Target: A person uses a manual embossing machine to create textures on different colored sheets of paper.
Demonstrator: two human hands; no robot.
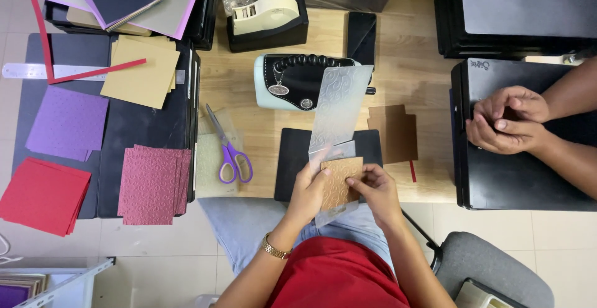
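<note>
A brown embossed card (339, 182) is pinched by the fingers of the left hand (309, 191) and right hand (377, 190) over a clear embossing folder (339, 110). Purple scissors (229, 148) lie left of the card on the bench (423, 78).

A red top is worn over light blue trousers, both seen from above. The forearms are left bare, without sleeves. A gold-coloured bracelet watch (273, 248) is worn on the left wrist, and no rings can be made out
</note>
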